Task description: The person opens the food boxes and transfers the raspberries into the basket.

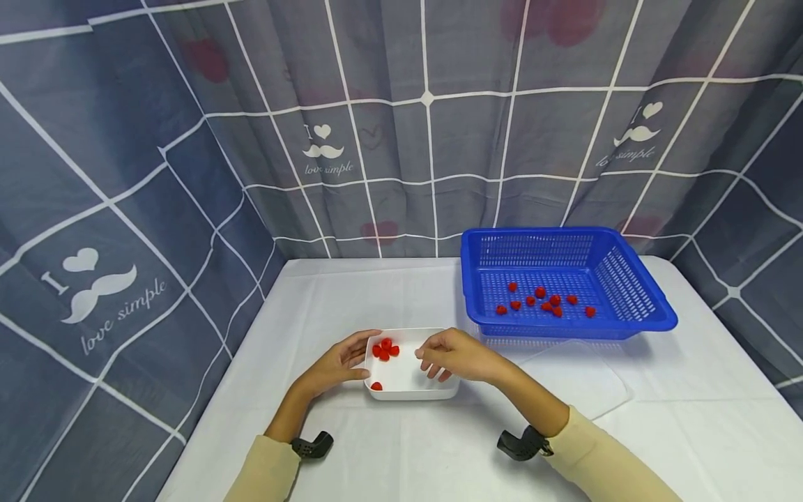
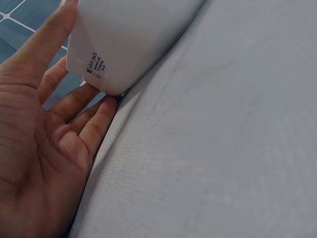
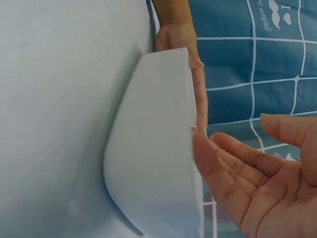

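Observation:
A white plastic container (image 1: pixel 410 395) sits on the table, with small red berry-like pieces (image 1: pixel 385 350) clustered near its far left corner and a single red piece (image 1: pixel 376 386) at its near left corner. My left hand (image 1: pixel 339 362) holds the container's left end, thumb and fingers spread around it. In the left wrist view the fingers reach the end wall (image 2: pixel 124 44), which bears small printed lettering. Over the container's right part hovers my right hand (image 1: pixel 461 355), fingers loosely bent. In the right wrist view its thumb stands apart from the fingers, with nothing between them.
A blue plastic basket (image 1: pixel 567 328) stands at the back right, with several more red pieces (image 1: pixel 555 300) on its floor. In front of it lies a flat translucent sheet or lid (image 1: pixel 583 376). Grey checked curtains (image 1: pixel 395 139) surround the white-covered table (image 1: pixel 389 446).

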Action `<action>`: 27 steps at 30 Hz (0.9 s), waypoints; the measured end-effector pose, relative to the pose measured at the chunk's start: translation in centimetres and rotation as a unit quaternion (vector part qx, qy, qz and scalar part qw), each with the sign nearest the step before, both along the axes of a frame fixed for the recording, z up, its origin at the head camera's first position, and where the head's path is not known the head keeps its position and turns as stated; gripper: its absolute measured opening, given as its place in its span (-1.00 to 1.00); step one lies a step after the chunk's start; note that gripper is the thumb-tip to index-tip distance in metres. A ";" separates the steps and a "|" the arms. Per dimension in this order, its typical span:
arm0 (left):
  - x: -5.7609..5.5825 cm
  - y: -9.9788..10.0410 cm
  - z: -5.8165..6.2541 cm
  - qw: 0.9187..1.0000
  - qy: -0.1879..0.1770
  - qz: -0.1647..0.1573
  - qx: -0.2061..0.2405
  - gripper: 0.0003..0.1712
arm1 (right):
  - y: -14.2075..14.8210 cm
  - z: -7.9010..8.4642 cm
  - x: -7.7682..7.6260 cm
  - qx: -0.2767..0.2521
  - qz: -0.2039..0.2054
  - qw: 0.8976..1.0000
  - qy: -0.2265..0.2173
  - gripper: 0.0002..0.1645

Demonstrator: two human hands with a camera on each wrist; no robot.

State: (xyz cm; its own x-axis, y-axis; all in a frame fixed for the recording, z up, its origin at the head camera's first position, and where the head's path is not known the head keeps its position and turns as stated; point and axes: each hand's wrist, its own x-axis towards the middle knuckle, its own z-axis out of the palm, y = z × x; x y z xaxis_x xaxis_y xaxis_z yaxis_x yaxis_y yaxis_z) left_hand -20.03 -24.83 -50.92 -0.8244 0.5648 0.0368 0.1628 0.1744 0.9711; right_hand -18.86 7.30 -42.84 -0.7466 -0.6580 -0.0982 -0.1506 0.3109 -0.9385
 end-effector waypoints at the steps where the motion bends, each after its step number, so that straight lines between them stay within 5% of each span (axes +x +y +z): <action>1: 0.0 0.0 0.0 1.000 -0.002 -0.003 0.005 -0.10 | -0.3 -0.2 -0.1 0.000 0.005 1.000 -0.003 -0.64; 15: -0.1 -0.2 -0.3 0.999 -0.005 -0.018 0.027 -0.11 | -4.2 -2.7 -0.2 0.040 0.024 0.999 -0.029 -0.72; 27: -0.1 -0.2 -0.2 0.999 -0.002 -0.021 0.025 -0.10 | -6.7 -3.9 -0.3 -0.015 0.013 0.996 -0.084 -0.73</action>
State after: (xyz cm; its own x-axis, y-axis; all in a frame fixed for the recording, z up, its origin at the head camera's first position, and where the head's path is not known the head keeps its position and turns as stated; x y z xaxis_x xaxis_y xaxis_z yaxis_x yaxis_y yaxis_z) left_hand -20.16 -25.02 -51.10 -0.8000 0.5968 0.0620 0.1647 0.1191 0.9791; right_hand -19.12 0.56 -46.79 -0.7038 -0.6816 -0.2004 0.0016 0.2806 -0.9598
